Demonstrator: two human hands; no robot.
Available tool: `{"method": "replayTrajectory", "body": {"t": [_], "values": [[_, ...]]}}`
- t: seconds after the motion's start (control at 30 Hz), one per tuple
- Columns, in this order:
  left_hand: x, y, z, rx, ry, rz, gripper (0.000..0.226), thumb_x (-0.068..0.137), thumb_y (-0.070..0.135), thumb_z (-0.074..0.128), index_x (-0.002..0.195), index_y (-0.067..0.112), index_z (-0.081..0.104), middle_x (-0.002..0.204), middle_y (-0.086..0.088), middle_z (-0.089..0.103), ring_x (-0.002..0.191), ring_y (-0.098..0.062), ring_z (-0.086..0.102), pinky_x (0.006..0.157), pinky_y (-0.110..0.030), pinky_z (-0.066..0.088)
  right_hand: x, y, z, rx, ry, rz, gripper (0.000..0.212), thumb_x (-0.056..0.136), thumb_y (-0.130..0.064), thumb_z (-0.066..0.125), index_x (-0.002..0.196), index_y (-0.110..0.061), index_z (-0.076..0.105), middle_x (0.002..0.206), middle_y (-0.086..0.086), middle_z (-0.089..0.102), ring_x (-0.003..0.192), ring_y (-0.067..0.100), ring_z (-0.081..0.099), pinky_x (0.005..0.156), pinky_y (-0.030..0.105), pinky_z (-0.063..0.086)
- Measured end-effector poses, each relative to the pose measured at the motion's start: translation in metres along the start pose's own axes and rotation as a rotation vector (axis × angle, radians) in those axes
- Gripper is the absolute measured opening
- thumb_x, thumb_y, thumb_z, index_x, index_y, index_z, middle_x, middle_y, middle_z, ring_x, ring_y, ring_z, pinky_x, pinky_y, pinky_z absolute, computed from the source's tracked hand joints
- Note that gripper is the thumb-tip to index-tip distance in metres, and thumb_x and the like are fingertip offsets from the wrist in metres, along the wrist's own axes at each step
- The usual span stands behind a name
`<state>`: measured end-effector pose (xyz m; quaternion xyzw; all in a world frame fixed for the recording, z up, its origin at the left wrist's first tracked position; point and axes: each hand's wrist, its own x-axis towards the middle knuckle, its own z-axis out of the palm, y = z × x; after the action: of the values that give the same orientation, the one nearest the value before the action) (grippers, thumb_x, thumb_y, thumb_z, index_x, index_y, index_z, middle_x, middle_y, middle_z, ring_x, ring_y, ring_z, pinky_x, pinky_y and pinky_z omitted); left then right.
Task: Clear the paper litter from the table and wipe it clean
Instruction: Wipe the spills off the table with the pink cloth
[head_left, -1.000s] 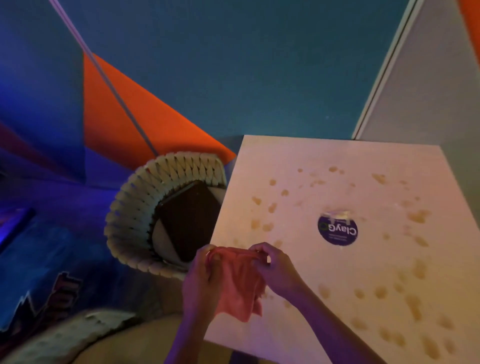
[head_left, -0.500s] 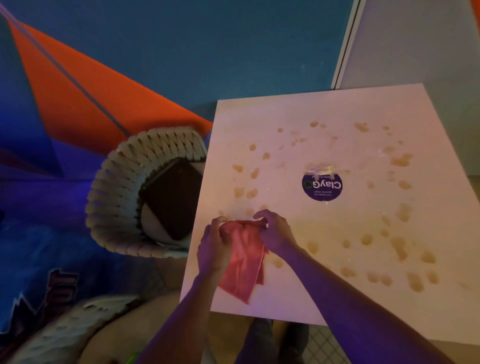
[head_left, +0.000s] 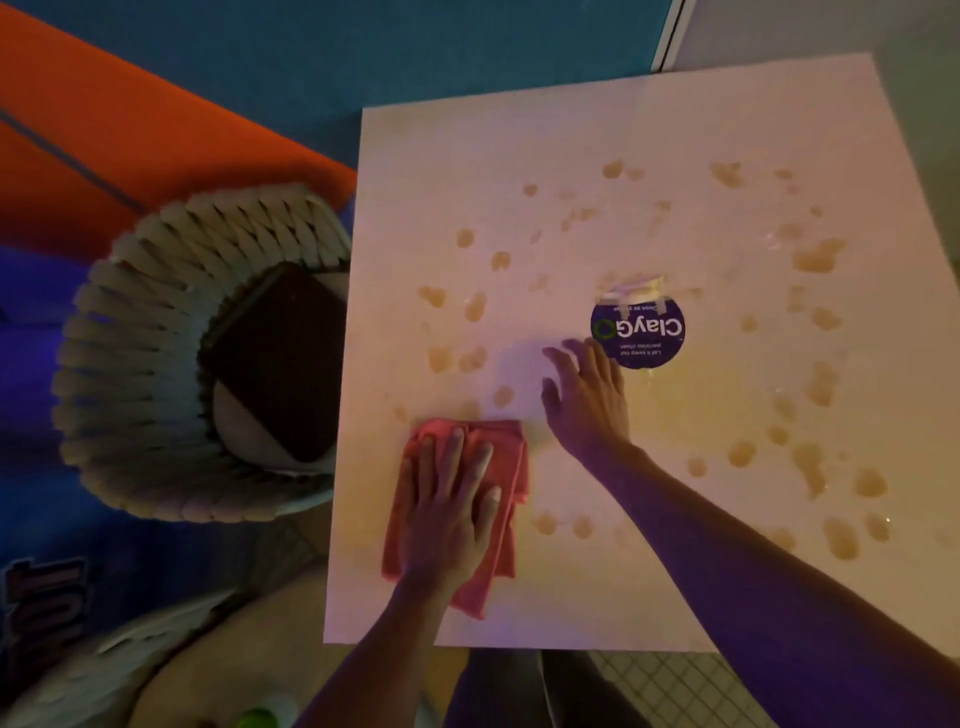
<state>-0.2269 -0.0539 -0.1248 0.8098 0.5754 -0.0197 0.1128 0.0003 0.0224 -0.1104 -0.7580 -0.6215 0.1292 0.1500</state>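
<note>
- Fingers (head_left: 457, 457) of the left hand (head_left: 447, 512) lie straight and slightly spread, pressing flat on the pink cloth (head_left: 506, 457), holding nothing in a curl.
- Fingers (head_left: 563, 356) of the right hand (head_left: 584, 400) are extended and fanned wide, resting on the bare surface just beside the cloth's far right corner, gripping nothing.
- From the head view, the pink cloth lies folded near the desk's near-left part, its lower end trailing toward the near edge.
- The desk (head_left: 597, 135) is pale and square, dotted all over with yellowish-brown smears (head_left: 818, 257), thickest on the right side and around the centre.
- A round dark sticker (head_left: 638, 332) reading "ClayGo" sits near the middle, just beyond the right hand's fingertips, with a torn scrap of pale tape (head_left: 634, 288) at its far edge.
- To the left of the desk stands a woven chair (head_left: 130, 364) with a dark square cushion (head_left: 280, 358) on its seat.
- The floor (head_left: 311, 52) beyond is teal with an orange band (head_left: 130, 145); a pale wall panel (head_left: 831, 26) rises at the far right corner.
</note>
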Motion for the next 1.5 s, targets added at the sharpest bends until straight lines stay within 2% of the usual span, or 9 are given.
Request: {"method": "replayTrajectory", "body": {"t": [0.13,0.3,0.4,0.57,0.77,1.0,1.17,1.33,1.5], "values": [[0.007,-0.004,0.000,-0.002,-0.029,-0.001,0.057,0.102,0.055,0.035,0.157,0.042,0.024,0.169,0.005,0.007,0.155,-0.033,0.004,0.122,-0.058,0.013,0.020,0.016,0.017,-0.103,0.026,-0.030,0.046,0.096,-0.030,0.048,0.139,-0.016,0.051,0.148,0.010,0.045,0.142,0.035,0.034,0.116,0.058,0.024],[0.064,-0.026,-0.008,0.023,0.040,-0.074,0.056,0.102,0.055,0.036,0.156,0.038,0.031,0.166,-0.003,0.022,0.152,-0.039,0.016,0.122,-0.057,0.014,0.025,0.023,0.024,-0.104,0.144,-0.091,0.044,0.102,-0.028,0.042,0.144,-0.015,0.050,0.151,0.011,0.044,0.145,0.035,0.033,0.120,0.056,0.016],[0.114,-0.041,-0.013,0.062,0.119,-0.120,0.055,0.102,0.052,0.039,0.154,0.032,0.038,0.164,-0.007,0.028,0.150,-0.042,0.022,0.121,-0.058,0.016,0.027,0.022,0.025,-0.103,0.129,-0.085,0.046,0.101,-0.026,0.043,0.145,-0.014,0.048,0.152,0.011,0.043,0.146,0.035,0.030,0.120,0.057,0.016],[0.201,-0.040,-0.023,0.056,0.159,-0.208,0.057,0.103,0.052,0.032,0.157,0.034,0.030,0.166,-0.007,0.024,0.151,-0.042,0.019,0.121,-0.058,0.014,0.029,0.024,0.027,-0.065,0.108,-0.078,0.051,0.097,-0.022,0.046,0.147,-0.013,0.046,0.154,0.012,0.040,0.149,0.034,0.025,0.118,0.060,0.018],[0.254,0.011,-0.020,0.032,0.179,-0.044,0.056,0.104,0.051,0.027,0.157,0.032,0.031,0.166,-0.007,0.024,0.150,-0.044,0.023,0.119,-0.059,0.017,0.033,0.026,0.026,0.018,0.163,-0.057,0.053,0.094,-0.013,0.044,0.146,-0.008,0.046,0.150,0.013,0.044,0.148,0.031,0.029,0.119,0.058,0.020],[0.202,0.045,-0.013,0.029,0.068,0.192,0.058,0.103,0.056,0.027,0.158,0.035,0.025,0.168,-0.004,0.015,0.153,-0.041,0.013,0.120,-0.059,0.013,0.032,0.029,0.027,0.264,0.323,-0.009,0.041,0.095,-0.003,0.042,0.133,0.001,0.056,0.133,0.022,0.052,0.134,0.039,0.043,0.110,0.056,0.035],[0.144,0.022,-0.013,0.041,0.040,0.309,0.053,0.104,0.052,0.033,0.156,0.038,0.031,0.167,-0.001,0.021,0.154,-0.036,0.012,0.120,-0.057,0.016,0.029,0.028,0.023,0.372,0.334,0.011,0.046,0.090,0.001,0.039,0.133,0.001,0.054,0.132,0.021,0.048,0.132,0.037,0.043,0.110,0.050,0.038],[0.077,-0.013,-0.006,-0.004,0.081,0.078,0.049,0.105,0.045,0.036,0.153,0.038,0.037,0.166,0.002,0.023,0.154,-0.034,0.016,0.121,-0.054,0.019,0.021,0.044,0.018,0.227,0.358,0.045,0.048,0.086,0.002,0.042,0.131,-0.004,0.057,0.135,0.020,0.051,0.132,0.039,0.043,0.107,0.056,0.037],[-0.015,-0.013,0.008,-0.026,0.064,-0.222,0.053,0.104,0.043,0.032,0.156,0.033,0.031,0.167,-0.004,0.019,0.155,-0.035,0.007,0.124,-0.054,0.013,-0.006,0.081,0.006,0.007,0.238,0.131,0.052,0.089,-0.014,0.039,0.140,-0.013,0.051,0.150,0.011,0.043,0.147,0.034,0.026,0.120,0.056,0.016]]}}
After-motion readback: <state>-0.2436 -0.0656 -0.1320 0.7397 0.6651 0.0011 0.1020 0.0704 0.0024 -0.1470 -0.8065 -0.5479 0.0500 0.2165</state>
